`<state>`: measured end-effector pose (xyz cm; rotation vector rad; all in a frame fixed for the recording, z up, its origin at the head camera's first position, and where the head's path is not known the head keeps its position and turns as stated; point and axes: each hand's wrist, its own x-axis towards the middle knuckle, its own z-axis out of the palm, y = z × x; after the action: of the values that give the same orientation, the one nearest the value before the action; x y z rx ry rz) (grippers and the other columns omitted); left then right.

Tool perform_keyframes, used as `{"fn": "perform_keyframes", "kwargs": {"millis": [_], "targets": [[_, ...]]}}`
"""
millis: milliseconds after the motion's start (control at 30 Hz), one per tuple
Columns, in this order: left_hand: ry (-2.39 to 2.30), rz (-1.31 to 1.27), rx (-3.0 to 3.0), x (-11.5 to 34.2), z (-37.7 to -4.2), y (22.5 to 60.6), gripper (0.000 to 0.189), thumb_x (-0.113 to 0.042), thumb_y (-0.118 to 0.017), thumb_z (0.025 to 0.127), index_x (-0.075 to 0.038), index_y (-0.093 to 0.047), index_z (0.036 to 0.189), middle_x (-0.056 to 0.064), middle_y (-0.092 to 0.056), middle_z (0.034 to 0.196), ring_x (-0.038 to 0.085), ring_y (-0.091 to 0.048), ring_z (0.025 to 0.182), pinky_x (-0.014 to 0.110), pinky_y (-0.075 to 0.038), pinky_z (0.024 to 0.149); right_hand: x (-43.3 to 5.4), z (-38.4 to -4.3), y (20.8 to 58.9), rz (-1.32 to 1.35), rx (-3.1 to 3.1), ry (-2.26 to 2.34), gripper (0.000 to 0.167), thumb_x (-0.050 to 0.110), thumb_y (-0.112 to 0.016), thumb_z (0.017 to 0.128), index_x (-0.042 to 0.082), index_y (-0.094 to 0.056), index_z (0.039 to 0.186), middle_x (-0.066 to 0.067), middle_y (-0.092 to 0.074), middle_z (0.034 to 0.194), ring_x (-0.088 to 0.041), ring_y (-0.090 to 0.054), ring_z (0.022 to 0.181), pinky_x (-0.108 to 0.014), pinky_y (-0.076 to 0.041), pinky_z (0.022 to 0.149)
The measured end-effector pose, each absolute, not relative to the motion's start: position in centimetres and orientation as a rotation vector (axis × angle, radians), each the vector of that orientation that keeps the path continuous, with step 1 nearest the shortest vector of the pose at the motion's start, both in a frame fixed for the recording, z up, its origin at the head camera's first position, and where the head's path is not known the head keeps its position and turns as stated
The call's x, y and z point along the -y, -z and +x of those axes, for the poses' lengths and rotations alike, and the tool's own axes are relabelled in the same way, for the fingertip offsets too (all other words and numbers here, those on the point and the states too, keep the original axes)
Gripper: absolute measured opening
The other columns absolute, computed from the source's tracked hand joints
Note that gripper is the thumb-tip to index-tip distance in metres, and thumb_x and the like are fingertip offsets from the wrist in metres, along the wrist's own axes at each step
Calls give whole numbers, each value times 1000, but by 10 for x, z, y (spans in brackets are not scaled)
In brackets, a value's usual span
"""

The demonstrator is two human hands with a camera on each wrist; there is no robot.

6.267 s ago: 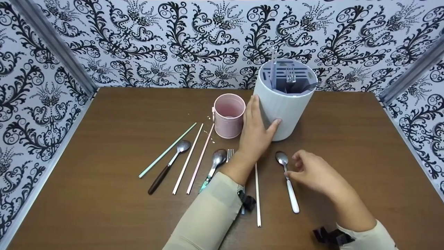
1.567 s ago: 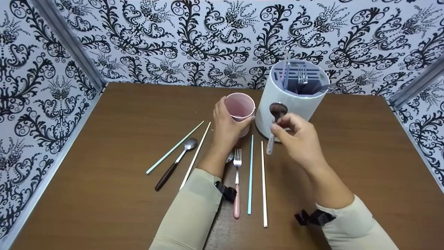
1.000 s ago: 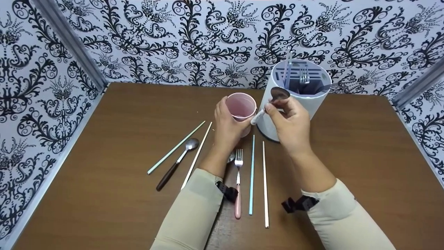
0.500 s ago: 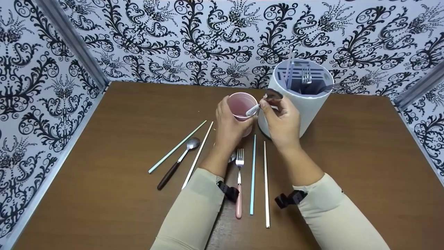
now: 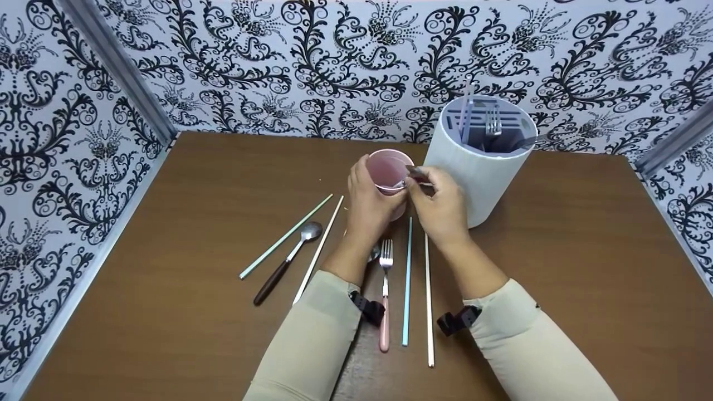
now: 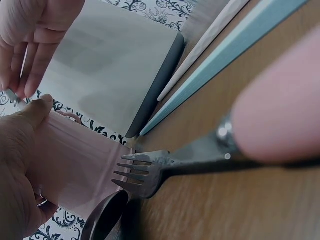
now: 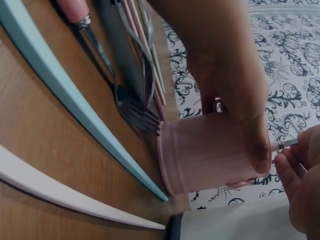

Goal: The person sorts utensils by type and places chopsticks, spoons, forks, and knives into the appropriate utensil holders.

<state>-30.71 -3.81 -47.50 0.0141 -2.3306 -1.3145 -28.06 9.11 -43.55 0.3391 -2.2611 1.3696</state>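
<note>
My left hand (image 5: pixel 367 203) grips a pink cup (image 5: pixel 383 166) that stands upright, fingers round its far left side and thumb near the rim. Between thumb and fingertips, my right hand (image 5: pixel 441 210) pinches a spoon (image 5: pixel 412 170) with its bowl end up. The white handle points down into the cup's mouth, and most of the bowl is hidden by the fingers. In the right wrist view the spoon's neck (image 7: pixel 287 143) shows at the rim, close to the left thumb. The cup's side (image 7: pixel 210 150) overlaps fork tines there.
Right of the cup stands a tall white utensil holder (image 5: pixel 473 178) with chopsticks and forks (image 5: pixel 493 122). Nearer lie a pink-handled fork (image 5: pixel 384 317), a blue chopstick (image 5: pixel 408 278) and a white chopstick (image 5: pixel 429 312). Leftward are a dark-handled spoon (image 5: pixel 273 281) and a green chopstick (image 5: pixel 284 238).
The left hand has gone from the utensil holder to the cup. The right hand has picked up the white-handled spoon, carried it left and lowered its handle into the cup's mouth.
</note>
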Motion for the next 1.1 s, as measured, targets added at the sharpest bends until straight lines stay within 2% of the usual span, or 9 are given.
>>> {"fn": "perform_keyframes", "kwargs": {"millis": [133, 333, 567, 1100], "targets": [[1301, -5, 2304, 38, -306, 475, 100, -29, -96, 69, 1, -41, 147, 20, -54, 142, 34, -51, 132, 44, -45, 116, -90, -282, 437, 385, 2308, -1253, 17, 8, -76, 91, -2, -75, 106, -17, -76, 105, -32, -72, 101, -43, -59, 94], [1258, -36, 2281, 38, -308, 477, 96, -29, -93, 71, 3, -43, 145, 21, -55, 140, 35, -52, 131, 44, -45, 115, -89, -283, 438, 456, 2308, -1213, 8, 4, -72, 93, 1, -76, 100, -12, -75, 101, -24, -72, 97, -35, -60, 92], [1303, -61, 2298, 42, -308, 476, 95, -19, -90, 68, 3, -42, 147, 21, -54, 143, 35, -51, 133, 45, -43, 117, -88, -281, 439, 497, 2321, -1206, 12, 2, -71, 94, -1, -76, 104, -12, -74, 103, -24, -70, 98, -36, -59, 92], [1305, -45, 2309, 42, -307, 479, 99, -22, -93, 66, 2, -42, 148, 21, -55, 143, 35, -51, 133, 46, -45, 116, -91, -271, 442, 501, 2336, -1204, 11, 2, -72, 94, -1, -76, 104, -14, -74, 105, -26, -70, 100, -36, -60, 94]]}}
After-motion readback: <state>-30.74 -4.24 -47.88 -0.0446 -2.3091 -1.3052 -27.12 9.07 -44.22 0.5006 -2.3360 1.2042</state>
